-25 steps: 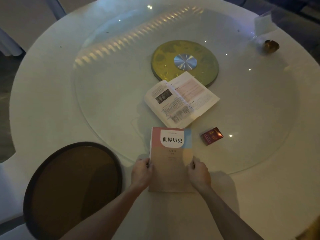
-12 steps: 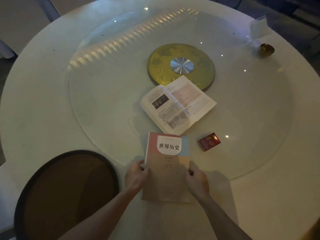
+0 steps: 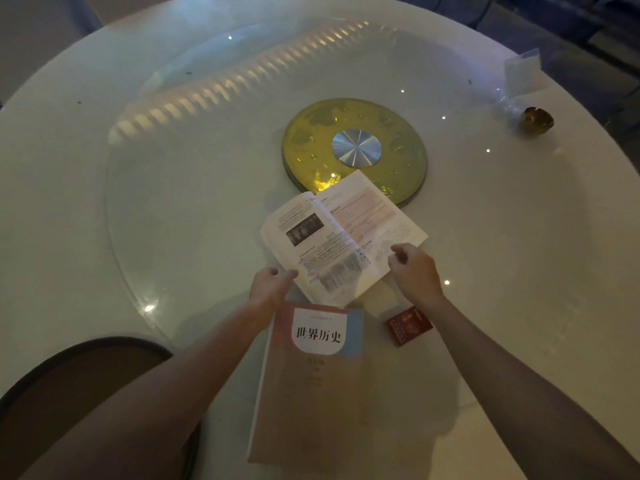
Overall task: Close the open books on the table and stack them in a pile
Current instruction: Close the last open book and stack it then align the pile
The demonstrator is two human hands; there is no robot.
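A closed book [image 3: 311, 393] with a pink and blue cover lies flat near the table's front edge, between my forearms. Just beyond it an open book [image 3: 332, 237] lies face up on the glass, turned at an angle, pages spread. My left hand [image 3: 272, 287] is at the lower left edge of its left page, fingertips touching the paper. My right hand [image 3: 415, 271] hovers with loosely curled fingers over the lower right corner of the right page. Neither hand holds anything.
A small red box [image 3: 408, 325] lies right of the closed book. The gold disc [image 3: 311, 143] at the turntable's centre sits behind the open book, partly under it. A dark round seat [image 3: 69, 393] is at lower left. A small gold bowl [image 3: 536, 121] and clear card stand [image 3: 523, 72] stand far right.
Both hands have let go of the closed book, which stays near the front edge, and have moved forward to the open book's near corners.
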